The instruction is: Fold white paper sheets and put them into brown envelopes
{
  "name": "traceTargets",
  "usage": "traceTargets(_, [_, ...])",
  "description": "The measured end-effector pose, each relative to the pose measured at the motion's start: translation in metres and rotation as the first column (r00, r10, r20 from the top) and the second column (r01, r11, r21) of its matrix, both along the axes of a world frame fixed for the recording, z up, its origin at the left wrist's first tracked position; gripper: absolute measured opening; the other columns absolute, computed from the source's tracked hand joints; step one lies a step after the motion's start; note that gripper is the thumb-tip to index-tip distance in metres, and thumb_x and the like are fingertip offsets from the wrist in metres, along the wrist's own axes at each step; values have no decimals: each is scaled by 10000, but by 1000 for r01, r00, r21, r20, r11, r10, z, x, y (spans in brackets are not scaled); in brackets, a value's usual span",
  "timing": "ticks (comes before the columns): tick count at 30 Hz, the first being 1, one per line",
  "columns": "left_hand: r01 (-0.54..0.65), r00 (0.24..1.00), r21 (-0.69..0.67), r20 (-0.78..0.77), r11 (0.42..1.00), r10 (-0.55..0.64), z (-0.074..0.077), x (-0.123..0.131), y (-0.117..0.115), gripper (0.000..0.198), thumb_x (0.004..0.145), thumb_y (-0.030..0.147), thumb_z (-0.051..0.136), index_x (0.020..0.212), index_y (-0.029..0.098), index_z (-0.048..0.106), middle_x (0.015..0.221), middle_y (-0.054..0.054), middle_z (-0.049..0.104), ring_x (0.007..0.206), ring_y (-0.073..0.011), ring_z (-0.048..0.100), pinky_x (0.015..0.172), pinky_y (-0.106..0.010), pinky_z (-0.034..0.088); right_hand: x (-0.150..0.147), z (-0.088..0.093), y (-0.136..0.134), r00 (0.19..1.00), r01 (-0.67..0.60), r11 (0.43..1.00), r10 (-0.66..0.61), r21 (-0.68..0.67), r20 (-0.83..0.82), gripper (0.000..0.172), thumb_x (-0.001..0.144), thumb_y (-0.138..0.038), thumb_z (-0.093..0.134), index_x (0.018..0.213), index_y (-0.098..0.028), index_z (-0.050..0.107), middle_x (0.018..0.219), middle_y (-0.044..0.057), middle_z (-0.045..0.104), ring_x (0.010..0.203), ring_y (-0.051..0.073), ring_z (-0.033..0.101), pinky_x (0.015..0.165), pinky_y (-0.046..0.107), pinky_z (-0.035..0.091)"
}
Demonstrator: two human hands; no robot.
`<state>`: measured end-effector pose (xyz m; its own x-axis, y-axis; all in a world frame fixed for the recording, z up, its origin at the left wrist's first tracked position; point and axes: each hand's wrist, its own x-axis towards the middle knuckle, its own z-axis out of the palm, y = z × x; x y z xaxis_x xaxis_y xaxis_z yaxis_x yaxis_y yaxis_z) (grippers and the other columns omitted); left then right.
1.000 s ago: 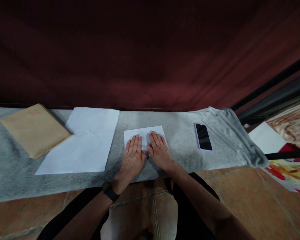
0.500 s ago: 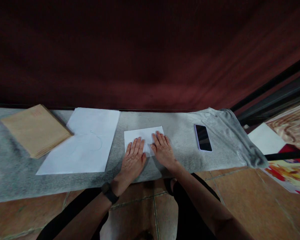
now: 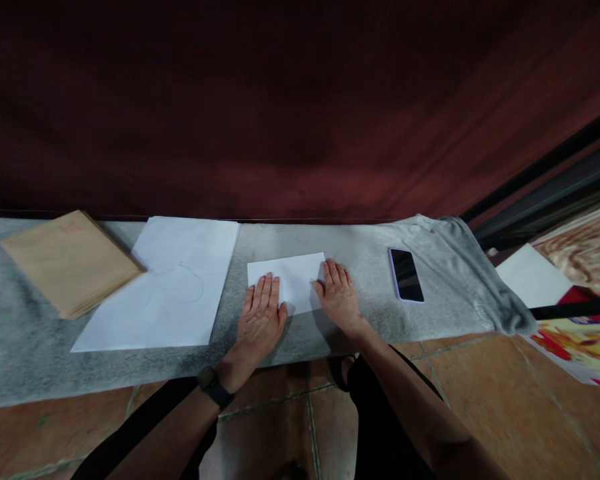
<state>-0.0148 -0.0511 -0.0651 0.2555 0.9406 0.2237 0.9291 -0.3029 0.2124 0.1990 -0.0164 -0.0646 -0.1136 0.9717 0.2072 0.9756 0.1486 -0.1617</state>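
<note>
A small white sheet of paper (image 3: 299, 283), which looks folded, lies on the grey cloth (image 3: 360, 280) in front of me. Flat on its left end rests my left hand (image 3: 261, 313), fingers stretched out and a dark watch on the wrist. My right hand (image 3: 339, 297) lies flat at the paper's right edge, its thumb over the sheet and the other fingers mostly on the cloth. Neither hand grips anything. Both palms face down and hide parts of the paper's lower edge and ends.
Left of my hands are large white sheets (image 3: 180, 287), with a thin thread-like line on top. A stack of brown envelopes (image 3: 73, 263) overlaps them. To the right lies a phone (image 3: 407, 275) in a purple case. A dark red curtain (image 3: 300, 120) hangs behind the cloth-covered surface.
My hands have slid apart along the paper, the left one slightly left and the right one rightward to the edge. More of the paper's middle shows now.
</note>
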Motion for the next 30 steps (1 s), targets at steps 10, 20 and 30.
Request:
traceTargets(10, [60, 998, -9, -24, 998, -60, 2, -7, 1, 766, 1012, 543, 432, 1591, 52, 335, 1653, -250, 339, 1563, -377, 289, 1254, -630, 231, 5, 28, 6, 994, 97, 988, -103, -121, -47, 428, 1039, -295, 446, 1400, -121, 597, 1293, 189, 653, 1179, 334, 572, 1048, 466, 440])
traceTargets(20, [133, 989, -64, -58, 989, -137, 7, -14, 2, 744, 1004, 545, 472, 1587, 100, 352, 1664, -225, 341, 1572, -361, 274, 1265, -648, 180, 8, 40, 12, 972, 190, 923, -226, -335, -71, 298, 1034, -270, 491, 1286, -182, 622, 1123, 103, 762, 988, 252, 738, 850, 328, 520])
traceTargets(30, [110, 993, -13, -50, 994, -111, 6, -17, 5, 635, 1056, 419, 347, 1568, 42, 376, 1655, -232, 352, 1567, -349, 289, 1270, -589, 252, 15, 35, 4, 967, 180, 904, -236, -387, -100, 322, 1002, -255, 551, 1318, -197, 577, 982, 55, 789, 916, 252, 757, 788, 313, 526])
